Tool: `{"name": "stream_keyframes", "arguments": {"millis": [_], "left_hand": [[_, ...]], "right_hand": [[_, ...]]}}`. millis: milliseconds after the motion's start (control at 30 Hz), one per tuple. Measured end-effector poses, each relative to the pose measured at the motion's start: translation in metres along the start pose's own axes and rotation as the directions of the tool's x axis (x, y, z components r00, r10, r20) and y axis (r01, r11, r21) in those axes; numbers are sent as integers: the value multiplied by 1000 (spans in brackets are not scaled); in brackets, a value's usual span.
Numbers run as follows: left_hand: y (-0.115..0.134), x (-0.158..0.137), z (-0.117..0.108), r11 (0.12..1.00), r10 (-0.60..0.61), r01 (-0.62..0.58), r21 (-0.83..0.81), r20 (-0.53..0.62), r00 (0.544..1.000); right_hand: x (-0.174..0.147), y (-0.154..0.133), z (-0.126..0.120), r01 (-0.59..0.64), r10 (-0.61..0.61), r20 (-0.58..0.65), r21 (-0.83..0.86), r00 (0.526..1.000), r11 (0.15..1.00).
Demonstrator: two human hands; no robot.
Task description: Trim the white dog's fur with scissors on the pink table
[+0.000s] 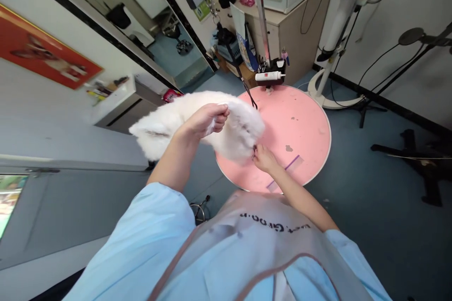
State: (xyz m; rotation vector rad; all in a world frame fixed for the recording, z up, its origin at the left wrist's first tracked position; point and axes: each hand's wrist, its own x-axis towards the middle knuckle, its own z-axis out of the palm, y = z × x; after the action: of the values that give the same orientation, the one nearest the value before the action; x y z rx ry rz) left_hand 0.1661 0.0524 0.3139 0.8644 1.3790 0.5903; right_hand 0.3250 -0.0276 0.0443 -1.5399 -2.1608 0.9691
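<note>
A white, fluffy dog [183, 113] is at the left part of the round pink table [307, 127], with part of its body reaching past the rim. Over its coat, my left hand [210, 120] is closed in a fist with white fur at the fingers. My right hand [264, 158] is pinched at the dog's near right end, against a small dark spot. What those fingertips hold is too small to make out. Close to my right forearm lies a clear strip with a purple edge [293, 163].
A metal grooming arm [261, 14] rises at the table's far edge, with a black strap [243, 80] hanging from it. A white bottle [269, 76] lies on the black holder there. To the right stands a white stand [318, 82] with cables. A mirror [169, 23] is at the left.
</note>
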Motion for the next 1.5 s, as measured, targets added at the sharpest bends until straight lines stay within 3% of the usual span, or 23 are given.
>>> {"name": "stream_keyframes", "arguments": {"millis": [167,333,500,667,833,1000,1167,1333,1500], "left_hand": [[-2,3,0,1000,-12,12,-5,43,999],[-2,2,4,1000,-3,3,-20,30,1000],[0,1,2,999,-1,1,-36,-5,1000],[1,1,-1,999,6,-7,-34,-15,1000],[0,3,-3,999,-3,3,-33,9,1000],[1,3,-3,1000,7,-6,-24,34,999],[0,4,-4,1000,2,-1,-22,43,999],[-1,6,-7,999,-7,9,-50,37,999],[0,5,-8,999,-7,8,-50,36,999]], "right_hand": [[-12,6,-1,-78,78,49,11,996,997],[-10,-3,-14,49,-53,-48,-74,997,996],[2,-10,-26,-39,40,8,-173,999,984],[15,-23,-32,93,-109,-62,-223,992,970],[18,-29,-35,8,-16,-29,-243,999,970],[14,-34,-40,58,-85,-80,-291,993,955],[13,-33,-43,-25,17,-31,-263,999,964],[14,-38,-44,41,-63,-68,-284,996,958],[20,-38,-45,-42,34,-36,-230,999,972]]}}
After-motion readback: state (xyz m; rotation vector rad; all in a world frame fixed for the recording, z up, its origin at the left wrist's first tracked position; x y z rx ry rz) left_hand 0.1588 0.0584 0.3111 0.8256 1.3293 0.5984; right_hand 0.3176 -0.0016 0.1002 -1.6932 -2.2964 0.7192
